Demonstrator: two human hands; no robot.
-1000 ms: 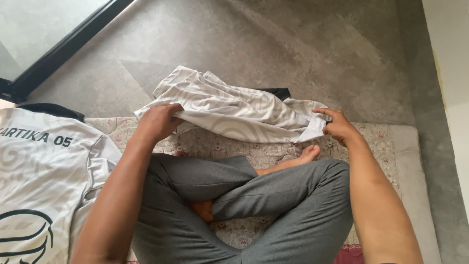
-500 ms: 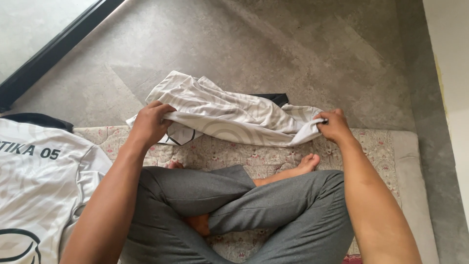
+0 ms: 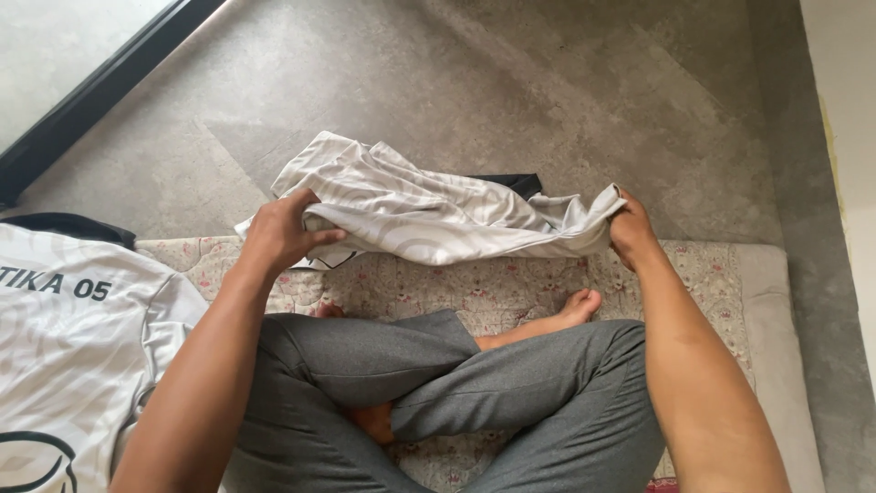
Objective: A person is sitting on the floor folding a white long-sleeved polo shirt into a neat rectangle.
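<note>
Item one: white patterned jersey (image 3: 429,215), crumpled, lying across the far edge of the floral mat (image 3: 493,288) and spilling onto the grey floor (image 3: 511,82). My left hand (image 3: 278,233) is clamped on its left end; my right hand (image 3: 630,228) is closed on its right end. Item two: second white jersey (image 3: 73,338), spread flat at the mat's left edge. Grey-trousered crossed legs (image 3: 456,383) sit near the mat's near edge.
</note>
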